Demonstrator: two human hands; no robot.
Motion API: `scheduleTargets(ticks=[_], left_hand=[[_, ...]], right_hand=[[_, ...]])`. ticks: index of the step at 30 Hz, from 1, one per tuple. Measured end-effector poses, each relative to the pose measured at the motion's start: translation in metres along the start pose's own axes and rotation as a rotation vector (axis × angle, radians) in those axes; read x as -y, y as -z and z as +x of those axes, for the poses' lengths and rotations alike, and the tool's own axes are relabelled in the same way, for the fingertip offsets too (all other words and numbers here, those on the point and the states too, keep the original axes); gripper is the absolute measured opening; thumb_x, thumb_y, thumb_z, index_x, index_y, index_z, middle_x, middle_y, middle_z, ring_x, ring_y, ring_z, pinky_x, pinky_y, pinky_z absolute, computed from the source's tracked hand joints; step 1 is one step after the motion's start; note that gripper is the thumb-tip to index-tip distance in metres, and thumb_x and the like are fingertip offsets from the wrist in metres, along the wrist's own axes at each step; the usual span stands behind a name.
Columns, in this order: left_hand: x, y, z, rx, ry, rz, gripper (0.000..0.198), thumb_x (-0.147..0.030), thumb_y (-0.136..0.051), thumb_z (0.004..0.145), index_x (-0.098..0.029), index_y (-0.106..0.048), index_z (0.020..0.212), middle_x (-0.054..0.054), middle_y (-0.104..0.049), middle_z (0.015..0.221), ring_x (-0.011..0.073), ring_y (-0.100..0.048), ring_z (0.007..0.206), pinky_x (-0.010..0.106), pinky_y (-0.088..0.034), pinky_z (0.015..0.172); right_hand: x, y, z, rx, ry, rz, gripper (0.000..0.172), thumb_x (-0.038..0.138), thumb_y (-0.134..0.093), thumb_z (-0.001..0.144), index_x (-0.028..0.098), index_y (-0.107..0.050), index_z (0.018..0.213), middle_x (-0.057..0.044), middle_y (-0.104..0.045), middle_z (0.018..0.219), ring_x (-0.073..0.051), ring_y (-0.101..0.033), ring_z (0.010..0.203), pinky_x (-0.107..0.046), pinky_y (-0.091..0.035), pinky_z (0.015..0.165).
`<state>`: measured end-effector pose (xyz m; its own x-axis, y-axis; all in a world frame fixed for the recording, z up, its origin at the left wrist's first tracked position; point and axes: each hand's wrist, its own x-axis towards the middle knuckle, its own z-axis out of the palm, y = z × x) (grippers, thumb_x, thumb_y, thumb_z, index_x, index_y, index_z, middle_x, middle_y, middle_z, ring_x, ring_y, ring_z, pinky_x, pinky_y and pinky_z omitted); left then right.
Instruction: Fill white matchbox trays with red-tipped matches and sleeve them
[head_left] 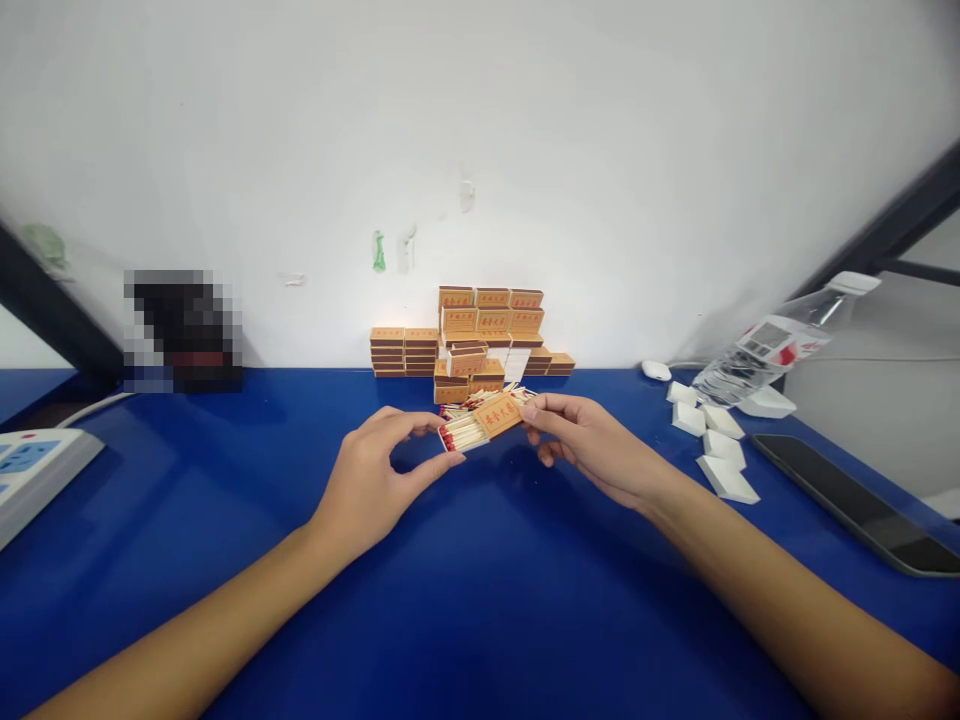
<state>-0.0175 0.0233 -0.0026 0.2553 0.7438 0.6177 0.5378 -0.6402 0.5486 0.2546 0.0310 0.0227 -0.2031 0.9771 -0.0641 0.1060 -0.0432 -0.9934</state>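
Note:
Between my two hands is a matchbox, its inner tray (464, 433) slid partly out of the orange printed sleeve (500, 414). Red-tipped matches lie side by side in the tray. My left hand (375, 470) pinches the tray's outer end between thumb and fingers. At the other end, my right hand (581, 440) grips the sleeve with thumb and forefinger, the other fingers curled below. Just behind the box, a heap of loose matches (480, 398) lies on the blue table (480, 600). Stacked matchboxes (493, 320) rise behind that heap against the wall.
At the right are several white folded paper pieces (724, 450), a tilted clear plastic bottle (780, 340), a small white case (656, 371) and a phone (855, 500). A white power strip (45, 475) sits at the left edge, with a dark blurred object (187, 335) farther back.

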Motion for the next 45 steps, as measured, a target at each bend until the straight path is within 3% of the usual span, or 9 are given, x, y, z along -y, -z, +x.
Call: scheduleTargets(ticks=[5, 10, 16, 23, 28, 31, 34, 40, 45], left_hand=[[0.000, 0.000, 0.000, -0.042, 0.024, -0.040, 0.030, -0.033, -0.089, 0.084, -0.027, -0.080, 0.112, 0.000, -0.076, 0.096, 0.0170, -0.070, 0.084, 0.031, -0.061, 0.081], [-0.001, 0.000, 0.000, -0.102, 0.011, -0.036, 0.031, -0.033, -0.092, 0.082, -0.027, -0.081, 0.111, -0.001, -0.076, 0.093, 0.0154, -0.069, 0.081, 0.029, -0.060, 0.079], [0.002, 0.000, -0.001, -0.141, 0.000, -0.047, 0.037, -0.036, -0.091, 0.082, -0.027, -0.080, 0.117, 0.000, -0.080, 0.099, 0.0166, -0.073, 0.084, 0.031, -0.062, 0.083], [0.006, -0.003, -0.003, -0.022, -0.135, -0.058, 0.060, -0.041, -0.095, 0.074, -0.027, -0.075, 0.129, 0.001, -0.081, 0.102, 0.0198, -0.075, 0.093, 0.033, -0.063, 0.087], [0.003, -0.004, -0.004, 0.040, -0.242, -0.038, 0.069, -0.043, -0.093, 0.077, -0.026, -0.068, 0.139, 0.003, -0.081, 0.106, 0.0202, -0.073, 0.093, 0.034, -0.062, 0.086], [-0.001, -0.003, -0.004, 0.058, -0.244, -0.019, 0.060, -0.038, -0.088, 0.086, -0.026, -0.066, 0.140, 0.004, -0.080, 0.110, 0.0203, -0.073, 0.096, 0.035, -0.062, 0.088], [0.000, 0.001, -0.002, 0.039, -0.162, 0.030, 0.041, -0.033, -0.079, 0.093, -0.025, -0.068, 0.132, 0.004, -0.079, 0.109, 0.0202, -0.074, 0.096, 0.035, -0.062, 0.088], [0.024, 0.028, 0.026, 0.042, 0.146, 0.138, 0.032, -0.042, -0.068, 0.100, -0.023, -0.062, 0.125, 0.008, -0.076, 0.126, 0.0255, -0.074, 0.109, 0.039, -0.061, 0.091], [0.046, 0.049, 0.050, 0.061, 0.087, 0.320, 0.034, -0.047, -0.057, 0.104, -0.020, -0.066, 0.123, 0.011, -0.073, 0.125, 0.0303, -0.065, 0.118, 0.049, -0.052, 0.106]], right_hand=[[-0.005, -0.005, 0.000, -0.007, -0.032, 0.051, 0.043, 0.055, -0.088, 0.078, 0.017, -0.072, 0.091, -0.002, -0.063, 0.083, -0.015, -0.057, 0.075, -0.026, -0.049, 0.056], [-0.006, -0.018, -0.007, -0.031, 0.128, -0.068, 0.051, 0.052, -0.075, 0.093, 0.023, -0.069, 0.134, -0.008, -0.074, 0.104, -0.020, -0.067, 0.086, -0.028, -0.056, 0.055], [-0.003, -0.039, -0.022, 0.241, 0.164, -0.179, 0.056, 0.053, -0.054, 0.106, 0.025, -0.060, 0.154, -0.013, -0.072, 0.127, -0.024, -0.070, 0.103, -0.037, -0.067, 0.073], [-0.004, -0.042, -0.033, 0.249, 0.233, -0.339, 0.063, 0.051, -0.050, 0.109, 0.033, -0.036, 0.168, -0.011, -0.060, 0.155, -0.019, -0.072, 0.093, -0.044, -0.065, 0.089], [-0.004, -0.043, -0.036, 0.251, 0.335, -0.437, 0.059, 0.050, -0.046, 0.111, 0.032, -0.038, 0.167, -0.010, -0.066, 0.149, -0.023, -0.073, 0.107, -0.046, -0.061, 0.097], [-0.004, -0.041, -0.034, 0.203, 0.370, -0.485, 0.056, 0.047, -0.047, 0.111, 0.031, -0.042, 0.165, -0.009, -0.069, 0.145, -0.025, -0.072, 0.113, -0.049, -0.058, 0.104], [-0.006, -0.035, -0.029, 0.098, 0.404, -0.585, 0.056, 0.043, -0.051, 0.110, 0.030, -0.045, 0.163, -0.010, -0.071, 0.140, -0.026, -0.072, 0.113, -0.049, -0.058, 0.102], [-0.009, -0.009, -0.011, -0.071, 0.472, -0.725, 0.038, 0.036, -0.054, 0.107, 0.022, -0.063, 0.140, -0.010, -0.077, 0.114, -0.023, -0.072, 0.091, -0.041, -0.060, 0.082], [-0.011, 0.004, -0.003, -0.138, 0.529, -0.846, 0.028, 0.033, -0.054, 0.107, 0.019, -0.068, 0.126, -0.011, -0.075, 0.110, -0.022, -0.069, 0.087, -0.040, -0.056, 0.082]])
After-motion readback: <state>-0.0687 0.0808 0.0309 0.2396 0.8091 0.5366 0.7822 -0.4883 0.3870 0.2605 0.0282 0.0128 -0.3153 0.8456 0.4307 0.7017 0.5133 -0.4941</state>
